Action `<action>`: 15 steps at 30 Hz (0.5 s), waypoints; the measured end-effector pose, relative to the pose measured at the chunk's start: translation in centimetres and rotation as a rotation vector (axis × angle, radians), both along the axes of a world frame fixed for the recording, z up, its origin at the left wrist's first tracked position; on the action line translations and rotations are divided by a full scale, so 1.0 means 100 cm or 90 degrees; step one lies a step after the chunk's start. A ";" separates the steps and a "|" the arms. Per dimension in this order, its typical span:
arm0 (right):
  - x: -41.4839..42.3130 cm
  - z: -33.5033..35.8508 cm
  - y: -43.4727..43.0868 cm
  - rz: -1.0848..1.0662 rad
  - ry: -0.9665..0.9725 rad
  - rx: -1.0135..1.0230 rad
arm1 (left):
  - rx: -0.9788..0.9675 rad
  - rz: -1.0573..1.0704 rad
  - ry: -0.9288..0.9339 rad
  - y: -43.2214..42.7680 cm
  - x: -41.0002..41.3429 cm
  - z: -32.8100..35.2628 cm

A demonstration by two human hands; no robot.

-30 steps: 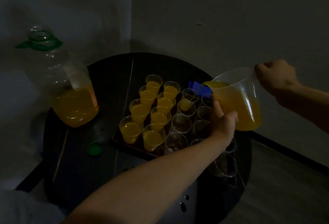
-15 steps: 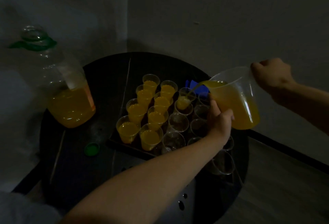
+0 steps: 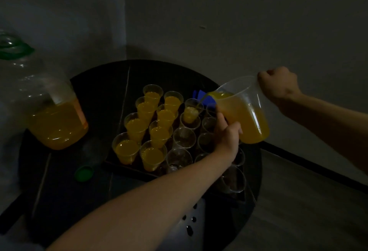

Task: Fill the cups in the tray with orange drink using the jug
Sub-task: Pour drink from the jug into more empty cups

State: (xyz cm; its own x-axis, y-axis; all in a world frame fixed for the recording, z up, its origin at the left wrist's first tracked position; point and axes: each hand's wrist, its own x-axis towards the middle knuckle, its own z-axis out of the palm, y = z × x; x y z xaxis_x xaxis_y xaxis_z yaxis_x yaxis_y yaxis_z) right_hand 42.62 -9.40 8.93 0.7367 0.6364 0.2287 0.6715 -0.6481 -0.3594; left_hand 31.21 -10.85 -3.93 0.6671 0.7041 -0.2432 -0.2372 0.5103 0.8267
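A clear plastic jug (image 3: 247,115), about half full of orange drink, is tilted to the left over the dark tray (image 3: 123,168). My right hand (image 3: 278,85) grips its handle. My left hand (image 3: 227,137) cups the jug's lower side from beneath. A thin stream runs from the spout into a clear cup (image 3: 190,112) in the tray's far row, which is partly full. Several cups on the tray's left side (image 3: 157,133) hold orange drink. Several empty cups (image 3: 184,138) stand in the middle and right, some hidden by my left arm.
The tray sits on a round dark table (image 3: 99,91) in a wall corner. A large clear bottle (image 3: 55,123) with orange drink stands at the left, its green cap (image 3: 84,173) lying on the table. Something blue (image 3: 199,93) shows behind the cups.
The jug has tipped further and the drink now streams into the far cup, whose level has risen. Both hands stay on the jug.
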 end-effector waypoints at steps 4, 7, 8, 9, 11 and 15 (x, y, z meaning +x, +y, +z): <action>0.001 0.000 0.000 -0.002 -0.006 -0.004 | 0.000 0.003 -0.006 0.000 0.000 0.001; 0.001 0.001 0.001 -0.003 -0.002 -0.003 | 0.006 0.002 -0.004 0.000 0.000 0.001; 0.001 0.001 0.001 -0.001 -0.001 -0.004 | 0.005 0.003 -0.003 -0.001 0.001 0.001; 0.001 0.001 0.001 0.001 -0.001 -0.004 | 0.003 0.005 -0.001 -0.001 0.001 0.000; 0.002 0.001 0.001 0.001 -0.004 0.000 | 0.001 0.004 0.006 -0.001 0.001 -0.001; 0.002 0.000 0.001 -0.004 -0.001 -0.004 | 0.008 0.002 0.012 -0.002 0.001 0.000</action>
State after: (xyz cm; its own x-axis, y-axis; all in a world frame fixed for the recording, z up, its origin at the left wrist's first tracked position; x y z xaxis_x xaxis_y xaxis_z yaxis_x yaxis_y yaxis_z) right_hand 42.77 -9.34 8.92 0.7407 0.6330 0.2250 0.6674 -0.6550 -0.3544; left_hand 31.30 -11.05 -3.96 0.6607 0.7089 -0.2468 -0.2232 0.4995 0.8370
